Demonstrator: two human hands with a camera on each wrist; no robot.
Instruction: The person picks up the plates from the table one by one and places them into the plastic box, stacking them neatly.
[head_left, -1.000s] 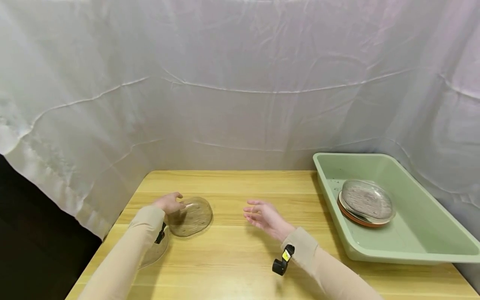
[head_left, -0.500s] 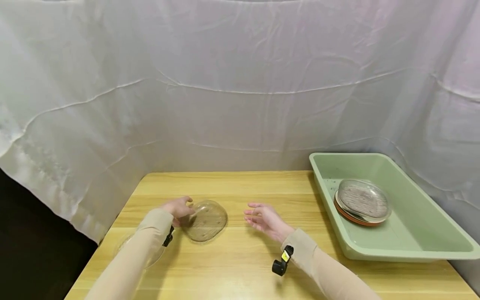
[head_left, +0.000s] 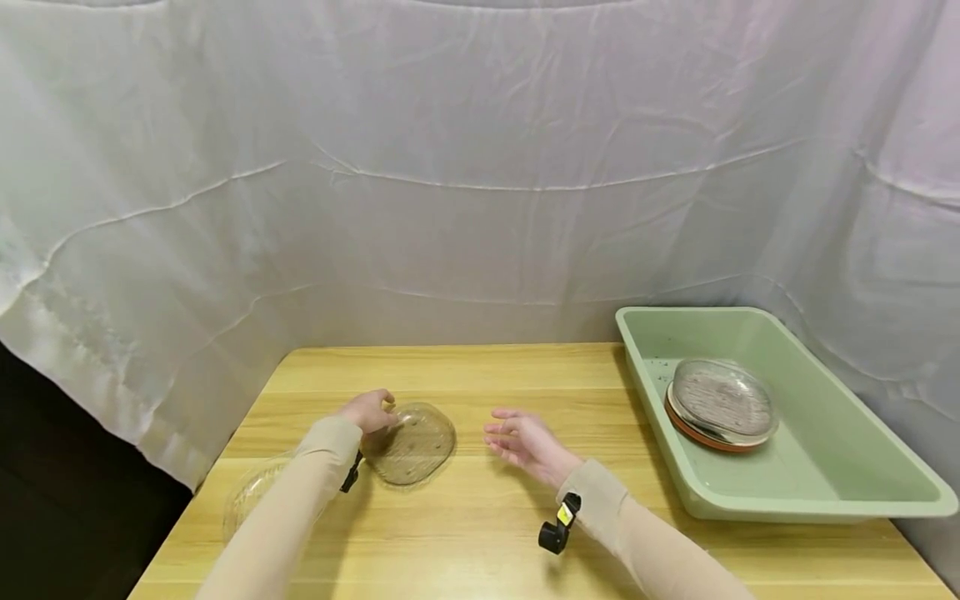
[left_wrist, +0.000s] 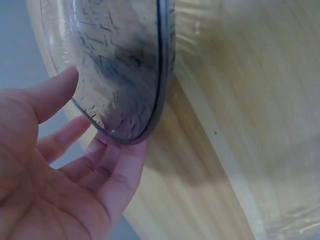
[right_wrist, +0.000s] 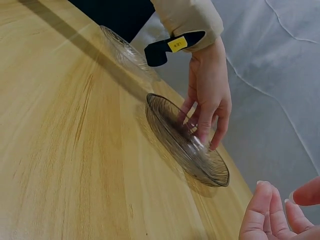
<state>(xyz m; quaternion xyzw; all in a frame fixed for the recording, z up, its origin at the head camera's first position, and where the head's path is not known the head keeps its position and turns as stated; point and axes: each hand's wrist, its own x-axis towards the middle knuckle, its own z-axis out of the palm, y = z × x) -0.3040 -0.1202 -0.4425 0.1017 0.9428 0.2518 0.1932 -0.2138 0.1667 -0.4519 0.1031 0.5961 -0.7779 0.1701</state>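
Note:
A smoky see-through glass plate (head_left: 412, 446) with a wavy, textured surface is low over the left half of the wooden table. My left hand (head_left: 367, 412) holds it by its left edge. In the left wrist view the thumb (left_wrist: 65, 87) lies at the near side of the plate (left_wrist: 117, 75), and the fingers (left_wrist: 122, 187) reach under the rim. A clear plate (head_left: 243, 500) lies nearer the front left, partly hidden by my left forearm. My right hand (head_left: 528, 444) hovers right of the smoky plate, fingers loosely bent, holding nothing.
A pale green tub (head_left: 697, 497) stands on the right of the table (head_left: 465, 533). Inside is a stack of plates, a see-through one (head_left: 723, 400) on top and an orange-brown one (head_left: 712, 444) at the bottom. Grey-white curtains (head_left: 480, 242) hang behind and beside.
The smoky plate and my left hand have moved right, away from the clear plate, which now shows more. The right hand has stayed nearly still; the view has shifted slightly.

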